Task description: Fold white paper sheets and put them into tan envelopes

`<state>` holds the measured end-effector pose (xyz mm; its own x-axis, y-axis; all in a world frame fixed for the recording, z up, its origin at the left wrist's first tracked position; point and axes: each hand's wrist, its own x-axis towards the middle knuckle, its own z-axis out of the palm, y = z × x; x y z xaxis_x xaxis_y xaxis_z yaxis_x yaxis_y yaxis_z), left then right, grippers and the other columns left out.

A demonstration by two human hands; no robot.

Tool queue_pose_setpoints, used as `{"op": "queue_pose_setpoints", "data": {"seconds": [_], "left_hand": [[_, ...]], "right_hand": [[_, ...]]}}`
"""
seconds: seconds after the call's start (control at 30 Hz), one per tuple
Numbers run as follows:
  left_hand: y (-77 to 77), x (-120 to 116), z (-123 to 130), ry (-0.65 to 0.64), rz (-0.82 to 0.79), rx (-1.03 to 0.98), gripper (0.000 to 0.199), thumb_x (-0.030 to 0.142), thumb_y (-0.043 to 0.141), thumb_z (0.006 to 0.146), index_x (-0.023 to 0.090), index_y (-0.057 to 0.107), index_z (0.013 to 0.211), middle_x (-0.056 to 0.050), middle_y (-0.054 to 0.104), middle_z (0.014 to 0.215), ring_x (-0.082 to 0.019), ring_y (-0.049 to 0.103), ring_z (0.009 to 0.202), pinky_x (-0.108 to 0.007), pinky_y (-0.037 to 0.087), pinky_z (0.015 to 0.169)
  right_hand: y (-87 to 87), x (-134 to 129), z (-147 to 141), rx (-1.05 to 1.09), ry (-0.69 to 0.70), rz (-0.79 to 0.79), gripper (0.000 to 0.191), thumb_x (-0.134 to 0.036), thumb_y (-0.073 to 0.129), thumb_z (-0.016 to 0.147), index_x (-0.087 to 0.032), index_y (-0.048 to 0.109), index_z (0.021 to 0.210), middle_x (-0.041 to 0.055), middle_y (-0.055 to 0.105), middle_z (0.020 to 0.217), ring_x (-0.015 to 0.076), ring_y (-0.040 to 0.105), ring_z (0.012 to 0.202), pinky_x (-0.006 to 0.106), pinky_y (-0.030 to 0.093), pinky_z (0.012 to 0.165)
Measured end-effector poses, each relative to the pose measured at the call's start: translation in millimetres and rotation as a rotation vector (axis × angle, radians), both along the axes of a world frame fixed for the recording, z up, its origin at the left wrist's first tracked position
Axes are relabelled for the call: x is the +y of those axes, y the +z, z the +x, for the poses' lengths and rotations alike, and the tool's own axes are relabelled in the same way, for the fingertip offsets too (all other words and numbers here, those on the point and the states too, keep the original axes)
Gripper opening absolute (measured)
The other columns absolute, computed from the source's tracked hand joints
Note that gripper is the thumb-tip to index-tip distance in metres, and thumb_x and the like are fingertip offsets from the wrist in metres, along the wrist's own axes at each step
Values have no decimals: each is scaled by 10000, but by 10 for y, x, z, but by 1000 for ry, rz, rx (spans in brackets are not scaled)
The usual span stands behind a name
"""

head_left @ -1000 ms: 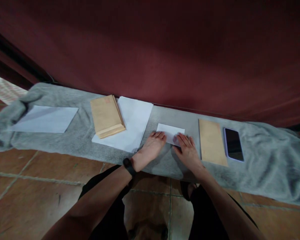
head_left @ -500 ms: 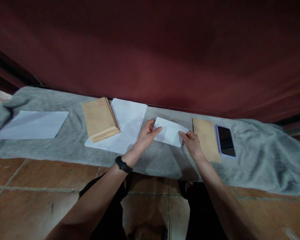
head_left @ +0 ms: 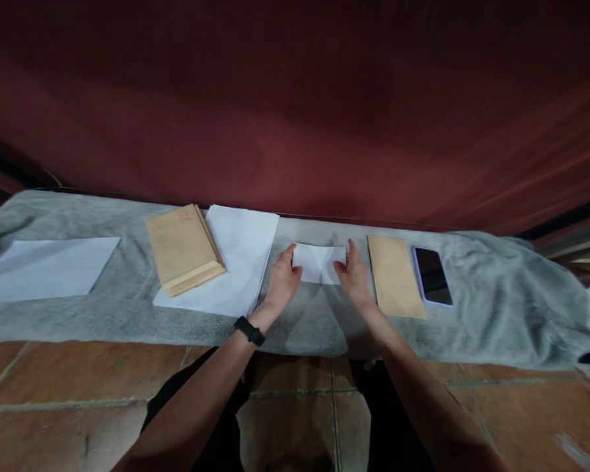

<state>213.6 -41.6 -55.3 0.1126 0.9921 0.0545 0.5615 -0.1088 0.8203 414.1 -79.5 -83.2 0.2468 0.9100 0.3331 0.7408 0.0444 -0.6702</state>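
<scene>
A small white folded paper (head_left: 318, 264) is held level over the grey cloth, between my two hands. My left hand (head_left: 284, 278) grips its left end, thumb on the near face and fingers at the edge. At the right end my right hand (head_left: 353, 273) holds it, with the thumb on the paper and the index finger raised along the edge. A single brown envelope (head_left: 396, 276) lies just right of my right hand. To the left of my left hand are white sheets (head_left: 243, 252), partly under a stack of brown envelopes (head_left: 183, 242).
A phone with a purple case (head_left: 433, 276) lies right of the single envelope. Another white sheet (head_left: 44, 265) is at the far left. The long surface is covered by a grey cloth (head_left: 496, 295), with a dark red curtain (head_left: 295, 151) behind and a tiled floor (head_left: 69, 373) in front.
The white paper has gone from tilted to nearly straight and looks narrower. My hands have come closer together, and my right index finger has lifted. The whole view has shifted slightly.
</scene>
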Motion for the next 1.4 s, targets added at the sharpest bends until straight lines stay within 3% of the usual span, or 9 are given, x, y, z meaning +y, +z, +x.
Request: {"op": "queue_pose_setpoints", "data": {"seconds": [0.2,0.43,0.7,0.87,0.93,1.03,1.17,1.27,1.4], "left_hand": [[-3,-1,-19,-19,104,144,579,9,584,787,187,601,1337,-103,620,1264,-232,669,1112,-388,529,1069],[29,-36,-19,-55,124,215,497,23,549,803,160,639,1272,-136,609,1309,-251,671,1125,-421,528,1080],[76,-72,5,-80,159,304,466,48,544,833,151,630,1279,-149,619,1329,-257,679,1123,-396,546,1044],[203,-161,-19,-84,111,462,415,138,530,911,173,602,1318,-163,576,1419,-260,722,1005,-383,592,902],[236,-194,-15,-86,144,511,405,158,508,930,179,595,1325,-170,563,1441,-285,713,1034,-421,579,921],[210,-246,43,-102,262,509,427,190,464,965,146,549,1382,-194,552,1458,-337,595,1274,-490,484,1072],[58,-374,182,-256,327,415,613,429,433,1021,89,368,1528,-223,438,1576,-329,374,1494,-508,348,1204],[-46,-492,236,-359,293,436,720,526,373,1027,59,293,1568,-235,347,1631,-315,245,1557,-514,252,1257],[-91,-564,210,-375,279,485,739,550,324,1029,71,266,1589,-222,316,1648,-292,198,1570,-510,220,1270]], "right_hand": [[20,-59,-44,-174,4,9,635,-218,466,939,-222,337,1561,176,506,1369,282,625,1099,466,569,911],[131,-125,-82,-385,4,-72,508,-204,470,977,-152,479,1481,208,401,1570,366,437,1373,576,433,1083],[141,-321,-375,-386,232,-103,496,-332,334,1073,-144,489,1504,129,454,1595,261,357,1505,487,331,1223],[162,-445,-445,-465,317,-161,543,-368,320,1080,-102,433,1540,133,381,1638,257,310,1536,488,256,1267],[164,-464,-448,-480,319,-170,554,-380,324,1078,-104,417,1550,135,371,1640,260,318,1533,495,252,1270],[159,-468,-450,-500,321,-177,553,-359,311,1077,-97,408,1554,141,364,1641,265,327,1529,502,257,1269],[128,-472,-451,-547,363,-168,563,-237,335,1037,-73,362,1575,159,331,1651,274,301,1540,502,260,1268],[89,-497,-447,-587,379,-144,672,-183,406,972,-70,247,1615,169,299,1659,298,272,1549,532,249,1270],[59,-534,-443,-626,355,-132,733,-151,421,938,-63,188,1627,167,278,1668,299,247,1557,528,237,1280]]}}
